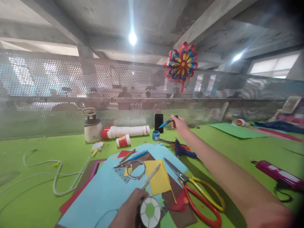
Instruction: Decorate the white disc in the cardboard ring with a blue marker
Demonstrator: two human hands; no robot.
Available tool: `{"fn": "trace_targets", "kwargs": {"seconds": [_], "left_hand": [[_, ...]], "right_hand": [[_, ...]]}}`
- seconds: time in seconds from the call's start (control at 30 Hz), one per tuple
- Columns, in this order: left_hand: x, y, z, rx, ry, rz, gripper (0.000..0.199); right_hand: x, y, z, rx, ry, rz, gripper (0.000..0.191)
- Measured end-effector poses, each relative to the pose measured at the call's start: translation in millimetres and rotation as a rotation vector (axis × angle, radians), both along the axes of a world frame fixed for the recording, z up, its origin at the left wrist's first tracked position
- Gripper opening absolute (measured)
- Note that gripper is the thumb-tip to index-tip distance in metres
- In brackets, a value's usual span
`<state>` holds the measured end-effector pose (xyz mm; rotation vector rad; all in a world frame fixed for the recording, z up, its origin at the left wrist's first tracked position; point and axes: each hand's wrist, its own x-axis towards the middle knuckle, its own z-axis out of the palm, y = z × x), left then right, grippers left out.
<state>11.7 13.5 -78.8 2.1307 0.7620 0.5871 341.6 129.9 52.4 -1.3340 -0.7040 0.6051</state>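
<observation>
- Well, the right fingers (174,124) grip a blue pen (167,122).
- Left of them, a cup (128,140) has a label (122,141) too blurry to read.
- On their near side lie big scissors (183,178) and a glue gun (178,148).
- I can't tell what the left fingers (137,194) grip.

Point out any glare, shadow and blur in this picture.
Head view: the central ceiling lamp flares into a vertical streak; head view: a second light glares at right; head view: the upper right corner falls dark; head view: shapes behind the perforated screen are hazy; head view: soft shadow darkens the green tabletop beside the large scissors.
</observation>
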Motion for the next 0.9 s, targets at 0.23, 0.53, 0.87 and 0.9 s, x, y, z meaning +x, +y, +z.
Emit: {"fn": "trace_targets", "kwargs": {"seconds": [0.23,0.53,0.87,0.9], "left_hand": [[1,-25,35.6,-0.152,-0.052,0.046,0.024],[-6,-21,36.8,-0.054,-0.003,0.048,0.042],[-9,-20,43.0,0.081,0.034,0.099,0.044],[-9,-20,43.4,0.089,0.048,0.105,0.044]], "right_hand": [[-25,-103,-4.4,0.059,0.089,0.181,0.027],[-84,-171,-14.0,0.103,0.178,0.387,0.030],[-105,-198,-40.5,0.071,0.135,0.521,0.028],[-107,-202,-39.7,0.086,0.104,0.527,0.027]]}}
